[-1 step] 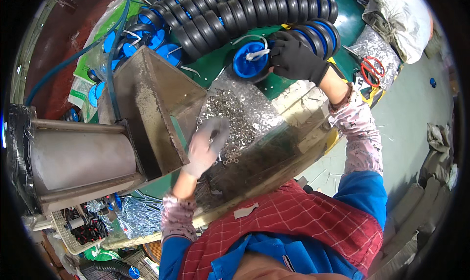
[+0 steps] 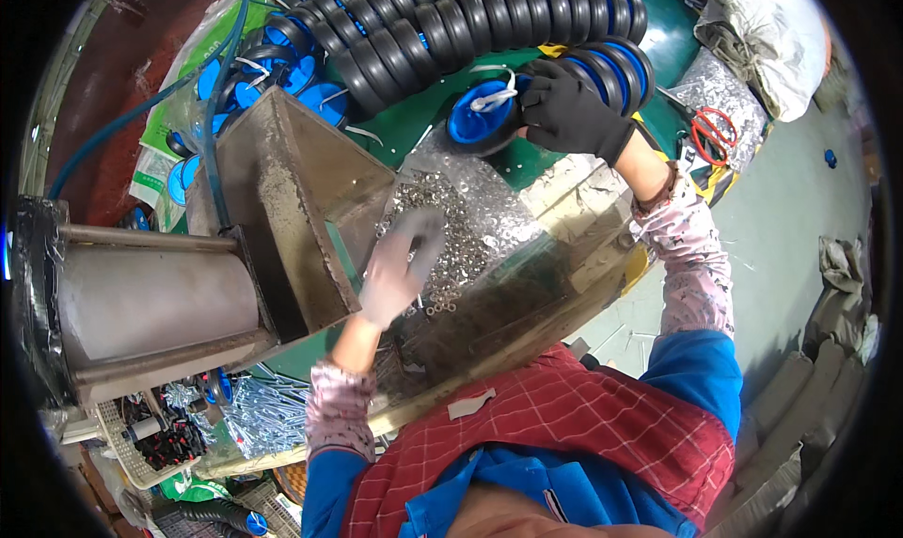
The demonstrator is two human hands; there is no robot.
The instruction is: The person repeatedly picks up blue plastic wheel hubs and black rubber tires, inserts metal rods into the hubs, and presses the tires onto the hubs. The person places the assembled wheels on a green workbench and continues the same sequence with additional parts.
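My right hand [image 2: 569,113], in a black glove, grips the side of a wheel [image 2: 482,117] with a blue hub and black tyre. A white strip [image 2: 496,97] lies across the hub. My left hand [image 2: 403,265], in a pale glove with grey fingertips, is over a pile of small metal washers and nuts [image 2: 458,232]. Its fingers are smeared by motion, and whether they pinch a piece is hidden. The metal pieces lie on a sheet of clear plastic [image 2: 508,213].
Rows of black wheels [image 2: 470,30] stand at the back. A rusty metal chute and machine [image 2: 160,298] fill the left side, with long bolts [image 2: 268,411] below. Red-handled scissors [image 2: 713,135] and a white sack [image 2: 767,44] are at the right.
The wheel has tipped slightly under my right hand, and the white strip has shifted with it. My left hand has moved a little over the metal pieces.
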